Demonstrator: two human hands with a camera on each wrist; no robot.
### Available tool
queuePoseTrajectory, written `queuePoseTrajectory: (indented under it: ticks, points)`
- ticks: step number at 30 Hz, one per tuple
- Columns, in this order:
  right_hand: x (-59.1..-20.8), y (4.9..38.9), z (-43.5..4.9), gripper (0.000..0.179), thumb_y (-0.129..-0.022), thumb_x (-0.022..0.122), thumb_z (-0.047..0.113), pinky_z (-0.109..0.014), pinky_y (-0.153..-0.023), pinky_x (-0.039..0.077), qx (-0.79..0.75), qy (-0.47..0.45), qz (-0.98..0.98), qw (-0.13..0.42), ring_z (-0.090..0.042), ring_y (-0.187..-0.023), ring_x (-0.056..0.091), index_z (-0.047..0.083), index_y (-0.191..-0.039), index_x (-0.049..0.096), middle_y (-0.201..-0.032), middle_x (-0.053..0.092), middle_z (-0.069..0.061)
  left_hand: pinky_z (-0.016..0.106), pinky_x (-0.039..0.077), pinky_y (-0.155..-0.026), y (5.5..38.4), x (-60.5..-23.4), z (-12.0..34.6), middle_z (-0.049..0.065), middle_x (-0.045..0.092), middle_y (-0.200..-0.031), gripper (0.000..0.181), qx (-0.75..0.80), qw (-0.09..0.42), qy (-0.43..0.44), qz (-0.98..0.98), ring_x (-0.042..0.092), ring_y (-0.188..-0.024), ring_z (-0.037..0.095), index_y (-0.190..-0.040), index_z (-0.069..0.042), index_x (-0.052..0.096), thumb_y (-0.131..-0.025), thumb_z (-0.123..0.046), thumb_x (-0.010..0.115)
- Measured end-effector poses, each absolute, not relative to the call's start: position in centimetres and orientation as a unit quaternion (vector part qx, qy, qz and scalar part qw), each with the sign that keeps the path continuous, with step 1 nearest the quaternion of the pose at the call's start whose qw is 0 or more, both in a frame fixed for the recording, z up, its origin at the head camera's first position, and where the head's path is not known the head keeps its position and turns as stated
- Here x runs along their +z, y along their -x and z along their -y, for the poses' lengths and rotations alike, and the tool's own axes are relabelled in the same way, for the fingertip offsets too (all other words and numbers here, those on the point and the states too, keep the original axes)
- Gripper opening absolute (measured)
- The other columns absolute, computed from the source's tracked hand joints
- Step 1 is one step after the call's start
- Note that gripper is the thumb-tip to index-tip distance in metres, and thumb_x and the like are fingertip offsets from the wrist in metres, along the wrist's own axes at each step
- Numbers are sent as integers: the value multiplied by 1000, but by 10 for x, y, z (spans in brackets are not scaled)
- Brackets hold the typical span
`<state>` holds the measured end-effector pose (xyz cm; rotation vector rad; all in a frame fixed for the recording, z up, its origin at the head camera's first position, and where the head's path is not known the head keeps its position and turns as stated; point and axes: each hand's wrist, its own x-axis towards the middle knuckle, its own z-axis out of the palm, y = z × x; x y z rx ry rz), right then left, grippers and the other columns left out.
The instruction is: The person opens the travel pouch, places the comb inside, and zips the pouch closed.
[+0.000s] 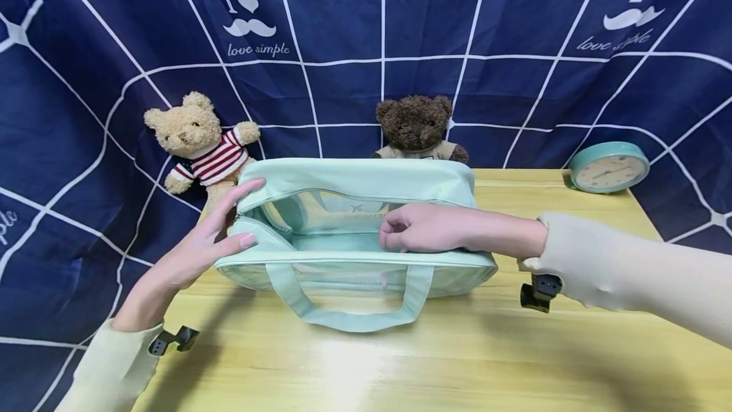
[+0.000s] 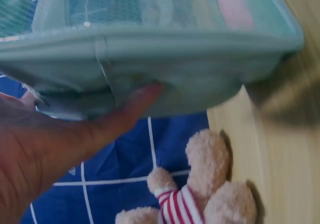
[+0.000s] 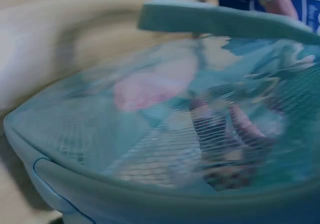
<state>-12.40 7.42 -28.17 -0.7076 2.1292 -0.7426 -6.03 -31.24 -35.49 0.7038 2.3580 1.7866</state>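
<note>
A mint-green toiletry bag (image 1: 343, 177) with clear panels and a front carry handle (image 1: 354, 322) stands unzipped on the table. My left hand (image 1: 197, 250) lies against its left end, thumb and forefinger spread apart and fairly straight. In the left wrist view the thumb (image 2: 135, 106) presses that end panel. My right hand (image 1: 426, 227) reaches into the opening, fingers loosely bent. Through the mesh in the right wrist view, its fingers (image 3: 245, 124) show apart from each other, with nothing plainly between them. A blurred pink item (image 3: 157, 86) shows through the clear side.
Behind the bag sit a light teddy bear (image 1: 217, 157) in a striped sweater and a dark brown teddy bear (image 1: 414, 124). A round mint clock (image 1: 609, 168) stands at the back right of the wooden table (image 1: 457, 355). Blue checked cloth (image 1: 343, 94) hangs behind.
</note>
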Motion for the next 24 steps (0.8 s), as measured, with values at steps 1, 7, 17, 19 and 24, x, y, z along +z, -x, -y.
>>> queuePoseTrajectory:
  ticks: [1,7,17,19,24]
  points:
    - [-278,121,-76,19,-110,57,24,-38,-94,50,-288,288,-833,373,-17,-100,62,14,-110,73,-111,69,1,23,35,-111,60,-357,314,11,30,-169,76,592,42,-234,-770,36,-147,25,-173,-14,28,-104,6,55]
    - [-256,103,-85,21,-112,55,29,-43,-95,51,-325,340,-823,320,-20,-106,62,20,-119,72,-117,69,4,26,38,-115,53,-374,324,13,40,-169,66,653,-41,-262,-709,44,-149,22,-165,2,39,-101,18,47]
    - [-250,72,-77,19,-108,65,19,-47,-100,56,-470,294,-818,152,-16,-112,68,15,-123,76,-124,73,3,29,51,-105,40,-397,331,20,45,-165,58,725,-80,-180,-660,51,-144,28,-163,9,37,-105,15,41]
    - [-251,70,-68,18,-108,65,17,-46,-100,56,-492,291,-807,148,-17,-111,67,14,-122,76,-122,73,3,28,50,-106,36,-403,332,19,49,-162,56,733,-83,-151,-658,52,-142,27,-162,10,39,-106,14,41]
    - [-247,71,-35,19,-106,65,15,-39,-93,58,-506,295,-794,163,-18,-105,66,12,-122,76,-115,73,3,28,52,-106,32,-416,329,16,57,-154,50,768,-95,-152,-615,56,-137,26,-157,12,46,-108,15,39]
